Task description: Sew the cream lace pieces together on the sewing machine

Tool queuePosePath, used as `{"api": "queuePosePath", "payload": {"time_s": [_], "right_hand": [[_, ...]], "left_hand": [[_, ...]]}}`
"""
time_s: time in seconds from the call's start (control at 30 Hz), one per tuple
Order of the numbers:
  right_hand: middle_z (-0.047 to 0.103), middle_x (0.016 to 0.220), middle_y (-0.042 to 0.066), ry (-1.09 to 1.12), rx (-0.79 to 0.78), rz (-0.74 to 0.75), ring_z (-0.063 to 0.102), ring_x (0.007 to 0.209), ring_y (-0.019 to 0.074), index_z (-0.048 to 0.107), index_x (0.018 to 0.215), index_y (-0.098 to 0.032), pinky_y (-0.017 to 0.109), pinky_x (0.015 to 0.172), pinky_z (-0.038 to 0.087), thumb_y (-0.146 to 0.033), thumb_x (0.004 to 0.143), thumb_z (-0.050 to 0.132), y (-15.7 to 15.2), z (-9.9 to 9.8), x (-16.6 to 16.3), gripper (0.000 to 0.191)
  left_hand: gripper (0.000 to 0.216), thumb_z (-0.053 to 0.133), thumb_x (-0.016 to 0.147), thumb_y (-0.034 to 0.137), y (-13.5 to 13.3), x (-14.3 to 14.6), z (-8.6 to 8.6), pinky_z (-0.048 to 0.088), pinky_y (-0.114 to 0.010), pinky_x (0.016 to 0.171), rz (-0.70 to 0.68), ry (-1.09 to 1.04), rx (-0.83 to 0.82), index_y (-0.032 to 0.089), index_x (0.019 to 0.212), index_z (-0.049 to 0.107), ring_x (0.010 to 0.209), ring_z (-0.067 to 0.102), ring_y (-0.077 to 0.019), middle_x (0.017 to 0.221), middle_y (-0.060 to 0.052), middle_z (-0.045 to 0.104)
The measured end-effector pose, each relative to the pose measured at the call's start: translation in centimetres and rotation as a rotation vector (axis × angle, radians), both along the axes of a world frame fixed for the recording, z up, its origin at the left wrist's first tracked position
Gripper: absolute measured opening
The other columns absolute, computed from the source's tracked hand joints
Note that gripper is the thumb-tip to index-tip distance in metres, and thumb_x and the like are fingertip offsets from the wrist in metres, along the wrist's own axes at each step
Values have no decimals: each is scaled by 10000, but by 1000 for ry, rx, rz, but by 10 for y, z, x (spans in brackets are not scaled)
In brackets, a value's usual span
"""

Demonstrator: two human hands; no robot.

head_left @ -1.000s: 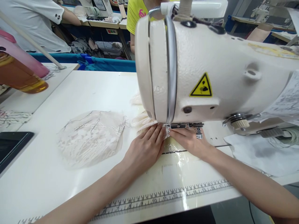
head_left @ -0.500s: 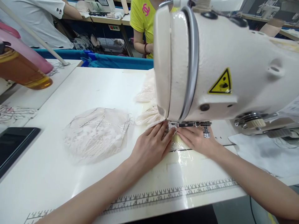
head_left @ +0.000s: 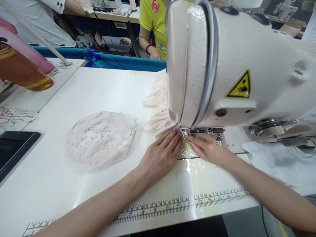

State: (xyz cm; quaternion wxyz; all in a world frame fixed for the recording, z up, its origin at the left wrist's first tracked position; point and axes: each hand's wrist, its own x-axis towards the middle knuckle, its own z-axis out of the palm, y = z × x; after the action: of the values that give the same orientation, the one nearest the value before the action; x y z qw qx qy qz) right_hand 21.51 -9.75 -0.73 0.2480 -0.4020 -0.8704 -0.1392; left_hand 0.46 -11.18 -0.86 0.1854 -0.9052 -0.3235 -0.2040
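Under the head of a white sewing machine [head_left: 234,62] lies gathered cream lace fabric [head_left: 159,122], its near edge running to the needle area. My left hand [head_left: 160,151] is at the left of that spot, fingers drawn together and closed on the lace. From the right, my right hand [head_left: 209,148] reaches in beneath the metal guide [head_left: 204,131], its fingertips closed at the fabric's edge. The machine head hides the needle and some of the right fingers. Left of my hands, a separate round lace piece [head_left: 101,141] with loose dark threads rests on the table.
A printed ruler [head_left: 172,208] runs along the table's front edge. At the left are a phone [head_left: 17,148], a bottle of amber liquid [head_left: 24,70] and a pink bottle [head_left: 32,49]. White cloth [head_left: 276,161] lies at right. A person in yellow [head_left: 154,29] is beyond the blue cloth [head_left: 128,62].
My left hand's fingers have drawn closer together on the lace, and its thumb has tucked in. My right hand stays nearly in place. The view has shifted slightly.
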Motion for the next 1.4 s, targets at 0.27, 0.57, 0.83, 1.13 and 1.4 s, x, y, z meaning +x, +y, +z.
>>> {"api": "queuePosePath", "payload": {"time_s": [0.27, 0.57, 0.83, 1.13, 1.4], "right_hand": [[705, 927, 29, 4, -63, 30, 621, 715, 155, 709, 1069, -264, 379, 864, 446, -369, 958, 498, -1, -3, 0, 261], [713, 930, 33, -42, 20, -6, 629, 695, 169, 706, 1091, -268, 347, 756, 451, -423, 942, 538, -5, -1, -1, 273], [703, 922, 25, -25, -37, -19, 620, 692, 171, 689, 1120, -294, 341, 720, 425, -417, 964, 491, -6, -2, -2, 280], [687, 900, 48, -17, -86, -45, 605, 757, 184, 637, 1199, -286, 359, 754, 460, -460, 972, 446, -5, -8, 0, 344], [702, 896, 83, -174, -167, -49, 627, 839, 247, 560, 1312, -285, 343, 606, 516, -266, 963, 437, -2, -2, 7, 371]], "left_hand": [[317, 497, 945, 227, 1, 1, 2, 582, -392, 888, 57, -24, -44, 38, 1158, 636, 1083, 651, -277, 1182, -158, 666], [299, 504, 948, 242, 2, 0, 3, 575, -394, 913, 54, -33, -65, 69, 1144, 649, 1097, 646, -261, 1180, -138, 671], [286, 511, 935, 215, 4, 0, 1, 562, -398, 944, 19, -63, -62, 76, 1137, 658, 1127, 626, -266, 1185, -130, 668], [313, 499, 939, 224, 6, -3, 4, 570, -410, 927, 13, -39, -95, 52, 1162, 637, 1118, 631, -277, 1201, -150, 655], [323, 509, 933, 223, 6, -4, 2, 546, -428, 965, 6, -61, -113, 76, 1194, 627, 1141, 617, -280, 1192, -142, 663]]}}
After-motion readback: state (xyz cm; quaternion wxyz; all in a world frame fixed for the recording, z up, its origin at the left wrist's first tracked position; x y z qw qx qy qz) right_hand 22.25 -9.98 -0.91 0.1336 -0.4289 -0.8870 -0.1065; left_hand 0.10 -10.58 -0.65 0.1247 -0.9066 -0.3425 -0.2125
